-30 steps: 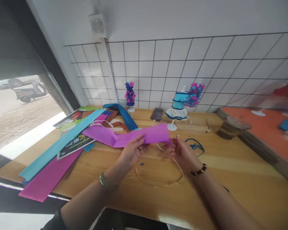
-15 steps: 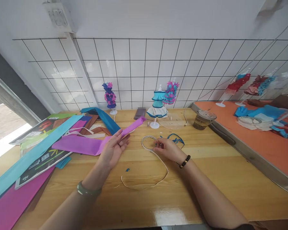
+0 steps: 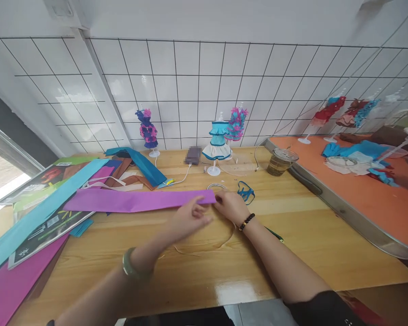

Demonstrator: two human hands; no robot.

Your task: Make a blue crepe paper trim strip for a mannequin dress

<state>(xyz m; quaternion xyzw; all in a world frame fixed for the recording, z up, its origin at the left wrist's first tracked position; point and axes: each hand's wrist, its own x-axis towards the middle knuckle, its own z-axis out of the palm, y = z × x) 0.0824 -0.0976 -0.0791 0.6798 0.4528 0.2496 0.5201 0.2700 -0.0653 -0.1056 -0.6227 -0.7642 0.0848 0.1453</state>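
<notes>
Fingers of your right hand (image 3: 234, 207) pinched the right end of the purple strip (image 3: 136, 201) just below the frame's centre, and the rest stretched left from that grip to the dark magazine (image 3: 52, 233) at centre left. Your left hand (image 3: 187, 222), blurred, overlapped the strip's lower edge with loosely bent fingers and thumb apart; I couldn't tell whether it touched.

From my distant place, I count two hands: one left hand (image 3: 185, 221) and one right hand (image 3: 236, 207). I see one purple strip (image 3: 132, 201), one light-blue strip (image 3: 51, 206), one cup (image 3: 281, 164), one beaded bracelet (image 3: 246, 222) and one green bangle (image 3: 126, 262). The wooden table (image 3: 302, 235) has three dressed figures (image 3: 218, 141); those on the orange surface (image 3: 313, 174) I cannot count surely.
</notes>
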